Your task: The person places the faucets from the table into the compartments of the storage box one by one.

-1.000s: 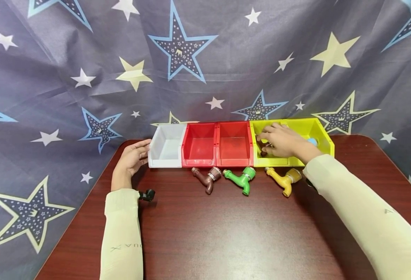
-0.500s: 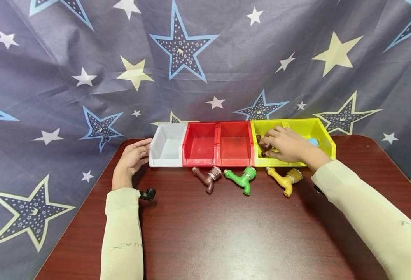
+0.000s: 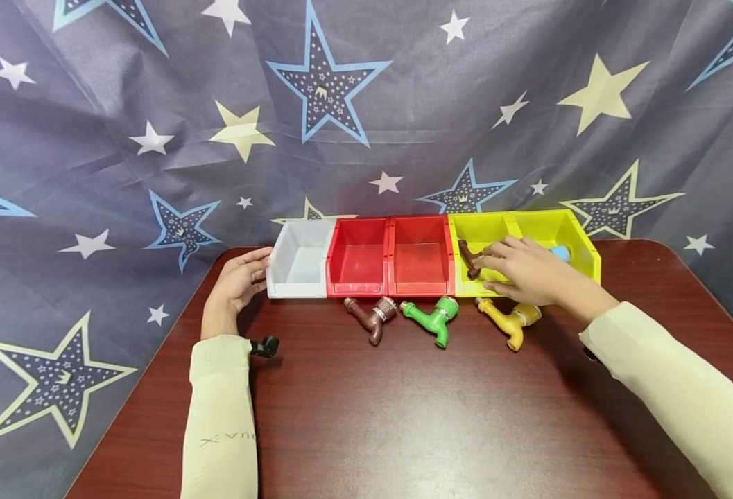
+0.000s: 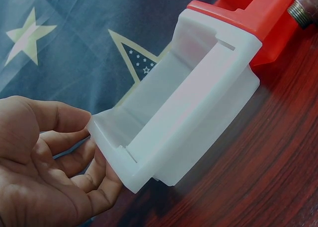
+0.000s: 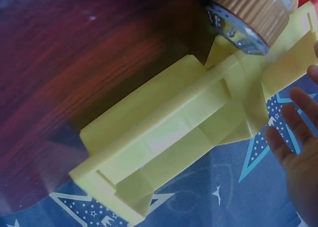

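Note:
My left hand (image 3: 234, 284) rests against the outer left side of the white bin (image 3: 270, 281). In the left wrist view its thumb and fingertips touch the side wall (image 4: 112, 150). My right hand (image 3: 528, 272) hovers over the front of the left yellow bin (image 3: 485, 287), fingers extended and spread. Inside that bin lies a brown tap (image 3: 468, 260), partly hidden, close to the right fingertips. In the right wrist view the fingers (image 5: 278, 145) hold nothing. A yellow tap (image 3: 503, 324) lies on the table below the right hand.
A brown tap (image 3: 371, 320) and a green tap (image 3: 431, 322) lie before two red bins (image 3: 358, 287). A blue piece (image 3: 561, 253) sits in the right yellow bin (image 3: 593, 270). The bins stand in a row at the table's back, before a star-print curtain (image 3: 341, 173).
My right hand has drawn back toward the right and front, leaving the brown tap in the left yellow bin more exposed. My left hand stays at the white bin.

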`<state>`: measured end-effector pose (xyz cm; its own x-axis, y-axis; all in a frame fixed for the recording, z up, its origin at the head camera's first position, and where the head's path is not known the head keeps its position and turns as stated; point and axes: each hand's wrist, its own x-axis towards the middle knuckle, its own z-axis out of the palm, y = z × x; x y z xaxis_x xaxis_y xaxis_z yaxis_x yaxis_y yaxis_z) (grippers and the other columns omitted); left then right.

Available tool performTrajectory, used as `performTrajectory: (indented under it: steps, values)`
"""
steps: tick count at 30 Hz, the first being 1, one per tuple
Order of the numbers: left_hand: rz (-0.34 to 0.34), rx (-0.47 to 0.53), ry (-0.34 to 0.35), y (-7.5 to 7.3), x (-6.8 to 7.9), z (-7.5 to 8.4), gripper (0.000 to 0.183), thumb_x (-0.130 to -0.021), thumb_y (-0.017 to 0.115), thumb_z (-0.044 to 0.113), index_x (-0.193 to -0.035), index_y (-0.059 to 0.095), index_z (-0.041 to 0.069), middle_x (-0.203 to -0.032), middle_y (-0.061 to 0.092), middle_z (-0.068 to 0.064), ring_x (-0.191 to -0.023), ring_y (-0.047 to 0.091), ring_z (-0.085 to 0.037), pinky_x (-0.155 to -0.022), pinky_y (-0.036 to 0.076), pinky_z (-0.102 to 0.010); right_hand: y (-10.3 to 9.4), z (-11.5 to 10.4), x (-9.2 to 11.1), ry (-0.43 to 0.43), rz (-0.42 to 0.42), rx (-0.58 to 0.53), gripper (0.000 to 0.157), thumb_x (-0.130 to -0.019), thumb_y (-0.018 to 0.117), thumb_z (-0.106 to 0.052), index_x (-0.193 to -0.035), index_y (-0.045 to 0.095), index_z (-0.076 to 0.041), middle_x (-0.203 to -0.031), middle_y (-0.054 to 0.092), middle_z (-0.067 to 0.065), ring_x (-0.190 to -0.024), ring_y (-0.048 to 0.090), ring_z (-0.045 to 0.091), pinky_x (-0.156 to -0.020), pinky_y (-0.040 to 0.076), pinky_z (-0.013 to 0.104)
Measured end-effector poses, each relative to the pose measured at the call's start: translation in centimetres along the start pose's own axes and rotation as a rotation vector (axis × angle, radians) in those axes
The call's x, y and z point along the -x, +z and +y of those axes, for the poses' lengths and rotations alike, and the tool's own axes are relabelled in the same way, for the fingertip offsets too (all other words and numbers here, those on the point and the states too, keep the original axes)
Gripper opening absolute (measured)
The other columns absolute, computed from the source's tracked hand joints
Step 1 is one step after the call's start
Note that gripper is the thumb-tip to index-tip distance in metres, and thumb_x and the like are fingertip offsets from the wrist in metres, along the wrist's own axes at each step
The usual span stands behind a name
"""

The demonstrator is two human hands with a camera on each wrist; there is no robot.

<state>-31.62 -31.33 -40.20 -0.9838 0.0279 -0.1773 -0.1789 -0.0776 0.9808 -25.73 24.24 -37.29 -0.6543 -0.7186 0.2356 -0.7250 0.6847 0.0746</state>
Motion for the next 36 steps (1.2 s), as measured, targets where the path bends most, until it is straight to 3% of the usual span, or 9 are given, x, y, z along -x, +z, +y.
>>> performTrajectory:
  steps: [9, 23, 36]
  values:
    - [-0.001, -0.001, -0.002, 0.1, 0.0, 0.1, 0.048, -0.105, 0.056, 0.007, -0.152, 0.045, 0.000, -0.099, 0.073, 0.005, -0.084, 0.067, -0.011, -0.085, 0.049, -0.036, -0.6, -1.1, 2.0, -0.068, 0.005, 0.040, 0.041, -0.092, 0.078, -0.029, -0.127, 0.069, -0.010, -0.125, 0.065, 0.014, -0.111, 0.057, 0.036, -0.094, 0.046, 0.059]
    - [0.004, -0.004, -0.004, 0.1, 0.1, 0.0, 0.048, -0.105, 0.056, 0.006, -0.152, 0.046, 0.001, -0.103, 0.072, 0.003, -0.086, 0.066, -0.012, -0.085, 0.049, -0.036, 0.1, -2.4, 4.7, -0.145, 0.051, 0.028, 0.045, -0.087, 0.081, -0.029, -0.127, 0.068, -0.011, -0.115, 0.066, 0.009, -0.106, 0.058, 0.032, -0.088, 0.047, 0.051]
    - [0.005, 0.000, -0.010, -0.2, -0.2, 0.0, 0.048, -0.105, 0.055, 0.006, -0.152, 0.045, 0.001, -0.104, 0.072, 0.002, -0.085, 0.066, -0.012, -0.086, 0.049, -0.036, 1.3, -2.8, 6.1, -0.215, 0.007, -0.038, 0.050, -0.087, 0.076, -0.047, -0.126, 0.070, -0.017, -0.119, 0.062, 0.000, -0.107, 0.053, 0.024, -0.091, 0.045, 0.049]
